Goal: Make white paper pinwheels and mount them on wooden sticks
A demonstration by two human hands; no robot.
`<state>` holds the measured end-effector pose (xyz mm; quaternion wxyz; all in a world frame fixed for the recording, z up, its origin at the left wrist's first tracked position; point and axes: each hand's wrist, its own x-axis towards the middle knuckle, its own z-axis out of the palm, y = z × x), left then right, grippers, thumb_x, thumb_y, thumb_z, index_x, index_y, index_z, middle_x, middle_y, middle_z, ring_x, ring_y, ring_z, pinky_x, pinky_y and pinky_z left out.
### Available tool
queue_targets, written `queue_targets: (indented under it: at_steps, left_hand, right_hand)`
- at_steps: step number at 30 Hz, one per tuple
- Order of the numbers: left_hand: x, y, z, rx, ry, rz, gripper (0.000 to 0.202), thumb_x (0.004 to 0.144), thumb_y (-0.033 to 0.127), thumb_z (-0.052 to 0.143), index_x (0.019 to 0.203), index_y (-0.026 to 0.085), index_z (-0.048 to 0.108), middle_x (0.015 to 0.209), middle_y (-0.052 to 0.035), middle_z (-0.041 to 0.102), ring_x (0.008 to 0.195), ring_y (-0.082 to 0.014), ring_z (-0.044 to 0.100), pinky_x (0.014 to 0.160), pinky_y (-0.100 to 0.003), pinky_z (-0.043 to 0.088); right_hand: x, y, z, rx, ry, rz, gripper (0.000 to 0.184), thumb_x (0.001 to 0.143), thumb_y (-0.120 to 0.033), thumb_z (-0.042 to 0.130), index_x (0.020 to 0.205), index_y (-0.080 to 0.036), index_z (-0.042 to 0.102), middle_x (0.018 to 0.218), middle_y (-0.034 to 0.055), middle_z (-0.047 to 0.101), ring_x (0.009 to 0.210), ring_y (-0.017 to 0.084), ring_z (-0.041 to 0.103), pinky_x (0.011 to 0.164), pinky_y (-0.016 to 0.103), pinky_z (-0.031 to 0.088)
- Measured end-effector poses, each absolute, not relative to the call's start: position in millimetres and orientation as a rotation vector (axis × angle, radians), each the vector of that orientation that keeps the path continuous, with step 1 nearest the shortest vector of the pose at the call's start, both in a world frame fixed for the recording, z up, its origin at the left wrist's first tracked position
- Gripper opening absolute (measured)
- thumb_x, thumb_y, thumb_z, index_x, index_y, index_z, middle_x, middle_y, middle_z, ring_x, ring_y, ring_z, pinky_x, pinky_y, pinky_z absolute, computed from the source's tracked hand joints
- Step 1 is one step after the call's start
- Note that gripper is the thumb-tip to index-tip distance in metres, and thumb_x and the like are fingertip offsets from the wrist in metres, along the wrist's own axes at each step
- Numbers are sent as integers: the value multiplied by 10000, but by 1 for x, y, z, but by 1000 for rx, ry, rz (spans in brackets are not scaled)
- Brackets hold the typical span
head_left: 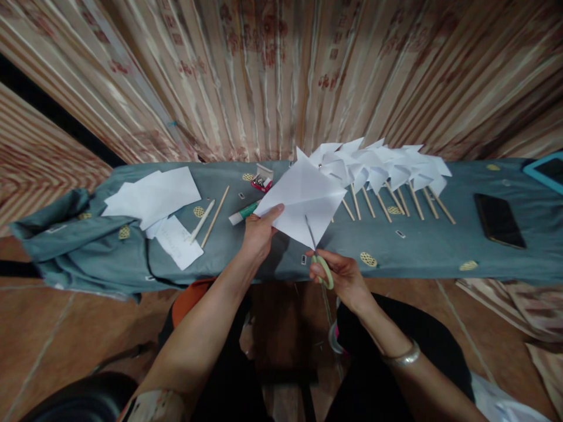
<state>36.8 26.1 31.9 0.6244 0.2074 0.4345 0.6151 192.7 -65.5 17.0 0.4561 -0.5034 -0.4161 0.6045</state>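
Note:
My left hand pinches the left side of a white square sheet of paper, thumb on top. The sheet is turned cornerwise, with faint creases across it, and is held above the cloth. In my right hand are scissors with pale green handles, fingers in the loops. Their blades lie at the sheet's near corner, pointing toward its middle. Just behind my left hand lies a green and white glue stick, partly covered by the paper. A small red box of metal pins stands open behind the sheet.
White paper pinwheels on wooden sticks lie in an overlapping row at the back right. Left are loose paper sheets, a white pencil-like stick and a wooden stick. A black phone and a blue-edged device lie right, on the grey-green cloth.

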Motion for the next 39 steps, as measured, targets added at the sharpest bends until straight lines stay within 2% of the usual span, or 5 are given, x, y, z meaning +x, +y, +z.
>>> queue_targets:
  at_steps: [11,18,25,34,39]
  left_hand:
    - [35,25,32,509,992,1413,260,563,188,823,781,124,696,743,-35,729,654,-156,667,705,-279,554]
    - [36,26,30,510,1002,1406,280,563,200,829,803,132,702,769,-55,737,756,-207,695,761,-317,554]
    - [37,26,32,474,971,1433,327,513,178,843,803,117,704,791,-45,741,680,-160,667,666,-267,542]
    - [38,26,29,513,983,1412,332,528,213,844,810,112,698,775,-48,731,686,-170,668,726,-303,539]
    - [38,25,29,511,1002,1398,325,532,214,841,803,107,697,753,-55,730,705,-188,679,735,-317,545]
  right_hand:
    - [192,-66,20,-1249,-1036,1504,405,595,-484,820,850,-177,751,580,-5,603,492,103,530,471,250,474]
    - [191,-66,22,-1253,-995,1513,380,577,-449,836,819,-171,742,559,-4,617,475,97,534,451,234,455]
    - [192,-66,20,-1230,-976,1531,389,577,-464,829,835,-184,747,580,-7,631,500,100,559,483,236,492]
    - [193,-66,20,-1262,-1030,1507,407,591,-500,818,842,-190,735,603,-8,632,531,101,575,484,222,486]
    - [193,-65,18,-1292,-977,1535,482,551,-483,843,883,-177,675,614,-13,638,549,109,592,491,220,485]
